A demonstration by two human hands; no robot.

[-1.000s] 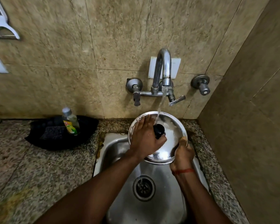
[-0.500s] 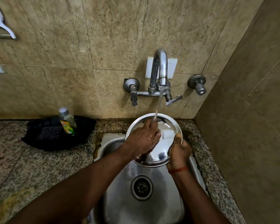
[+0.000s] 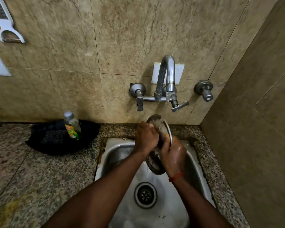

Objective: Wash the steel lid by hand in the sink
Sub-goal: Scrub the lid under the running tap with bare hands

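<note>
The steel lid [image 3: 155, 167] is turned nearly on edge over the steel sink [image 3: 117, 155], under the water running from the tap [image 3: 167, 74]. My left hand [image 3: 146, 137] lies against the lid's left face with its fingers curled over it. My right hand [image 3: 174, 155] grips the lid's right rim, thumb over the edge. The lid's middle and its knob are hidden between my hands.
A dish soap bottle [image 3: 72, 125] stands in a black tray [image 3: 39, 142] with a scrub pad on the granite counter [image 3: 31, 178] at the left. The drain [image 3: 145, 195] is below my hands. A side wall [image 3: 253, 129] is close on the right.
The lid has turned from facing me to nearly edge-on. My left hand slid across its face and now curls over it; my right hand moved up along the rim.
</note>
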